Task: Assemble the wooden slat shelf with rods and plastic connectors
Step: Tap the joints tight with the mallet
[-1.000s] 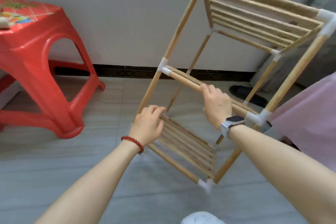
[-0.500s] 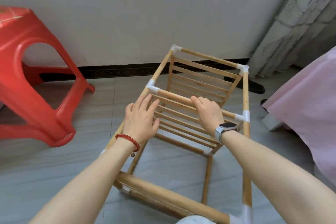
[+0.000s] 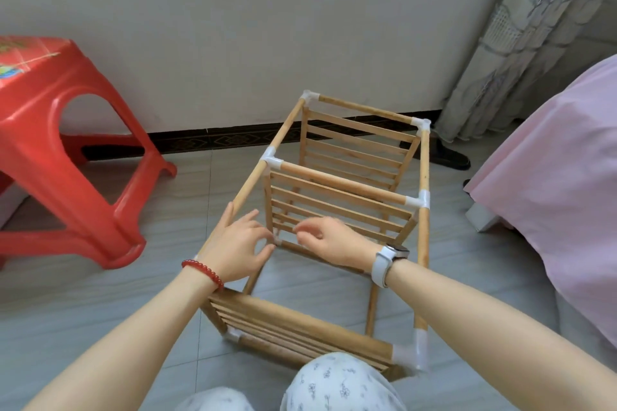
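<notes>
From the head camera, the wooden slat shelf [image 3: 347, 210] lies on its side on the grey tiled floor [image 3: 100, 294], close in front of the person's knees and pointing away toward the wall. It is a long box frame of pale round rods [image 3: 340, 183] joined by white plastic connectors [image 3: 272, 159] at the corners and at the middle. Three slatted panels stand on edge across it: one at the far end, one in the middle and one nearest the knees.

The left hand [image 3: 237, 250], with a red bead bracelet [image 3: 203, 274] at the wrist, sits at the lower left corner of the middle panel, fingers spread and loosely bent, fingertips at the small connector there. The right hand [image 3: 334, 243], wearing a white watch [image 3: 387, 260], hovers just beside it with fingers curled toward the panel's bottom rod; it seems to pinch nothing, though the fingertips are blurred.

The hands cover that corner joint, so its seating cannot be judged. The right forearm hides part of the right-hand rods, and patterned trouser knees [image 3: 334, 384] cover the near panel's lower edge. A red plastic stool [image 3: 66, 150] is cut off at the left edge; pink fabric [image 3: 561, 193] runs out of frame on the right.
</notes>
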The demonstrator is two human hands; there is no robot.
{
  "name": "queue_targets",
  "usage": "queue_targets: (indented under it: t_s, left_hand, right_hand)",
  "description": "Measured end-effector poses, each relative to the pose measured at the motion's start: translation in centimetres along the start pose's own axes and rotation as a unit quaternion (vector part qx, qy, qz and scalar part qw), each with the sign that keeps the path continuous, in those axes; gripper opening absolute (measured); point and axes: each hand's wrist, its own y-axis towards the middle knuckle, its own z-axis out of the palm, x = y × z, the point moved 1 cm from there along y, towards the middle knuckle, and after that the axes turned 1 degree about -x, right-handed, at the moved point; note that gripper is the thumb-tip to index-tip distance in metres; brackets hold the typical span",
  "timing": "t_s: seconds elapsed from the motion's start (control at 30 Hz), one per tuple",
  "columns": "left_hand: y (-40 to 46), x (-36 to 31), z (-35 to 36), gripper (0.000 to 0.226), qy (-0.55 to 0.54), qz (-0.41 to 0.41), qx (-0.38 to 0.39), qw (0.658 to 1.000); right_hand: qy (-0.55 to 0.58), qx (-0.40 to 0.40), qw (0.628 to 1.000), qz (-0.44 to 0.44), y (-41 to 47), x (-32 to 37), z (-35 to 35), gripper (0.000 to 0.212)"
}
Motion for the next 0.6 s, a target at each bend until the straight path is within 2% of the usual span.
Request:
queue_targets:
  t_s: [0.1, 0.17, 0.27, 0.4, 0.5, 0.6]
  left_hand:
    - [-2.6, -0.2, -0.3, 0.070, 0.004, 0.009, 0.033, 0.999]
    - [-3.8, -0.3, -0.8, 0.070, 0.008, 0.002, 0.068, 0.998]
    - [-5.0, -0.5, -1.7, 0.048, -0.002, -0.027, 0.140, 0.990]
    - [-5.7, -1.0, -3.0, 0.039, 0.005, -0.040, 0.207, 0.978]
    - [-6.1, -1.4, -3.0, 0.029, 0.045, -0.032, 0.195, 0.979]
    - [-6.9, -2.1, -2.8, 0.025, 0.056, -0.029, 0.157, 0.986]
  right_hand:
    - [0.020, 0.196, 0.979, 0.057, -2.3, 1.4, 1.0, 0.040]
    - [0.012, 0.247, 0.966, 0.078, -3.4, 1.6, 1.7, 0.039]
    - [0.027, 0.250, 0.965, 0.074, -4.6, 1.9, 1.8, 0.030]
    - [0.125, 0.244, 0.957, 0.097, -6.2, 2.6, 0.7, 0.031]
    - [0.028, 0.237, 0.967, 0.089, -7.4, 3.3, 1.5, 0.034]
    - [-0.087, 0.195, 0.975, 0.063, -8.4, 3.9, 2.2, 0.031]
